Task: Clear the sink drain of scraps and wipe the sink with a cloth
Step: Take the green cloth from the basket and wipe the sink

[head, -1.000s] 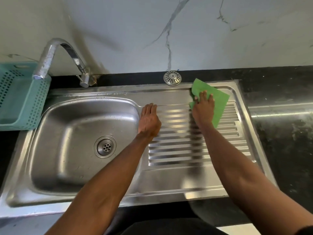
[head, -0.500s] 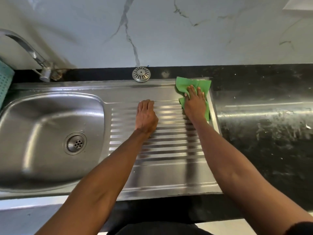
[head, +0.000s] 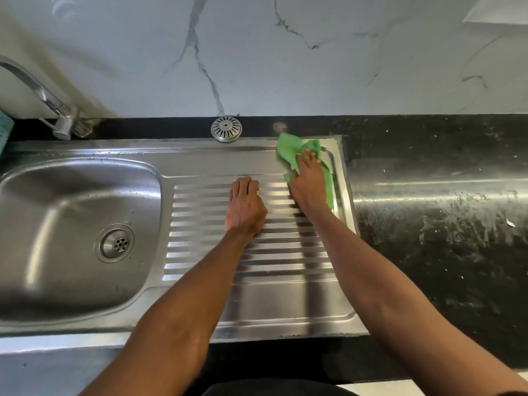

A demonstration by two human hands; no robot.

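A steel sink (head: 85, 172) with a ribbed drainboard (head: 217, 270) fills the counter. Its drain (head: 115, 243) in the bowl shows bare metal with no scraps. A green cloth (head: 291, 150) lies bunched at the drainboard's far right corner. My right hand (head: 310, 185) presses flat on the cloth with straight fingers. My left hand (head: 245, 205) rests palm down on the ribs just left of it, holding nothing. A round metal drain strainer (head: 226, 128) sits on the black ledge behind the drainboard.
A curved tap (head: 43, 101) stands at the back left, with a teal basket edge (head: 4, 130) beside it. Black countertop (head: 443, 224) with wet smears stretches to the right. A white marble wall (head: 257, 52) backs the counter.
The view has shifted right, so the basket is nearly out of frame. My right hand has pushed the cloth to the far right corner, bunching it. My left hand stays on the ribs.
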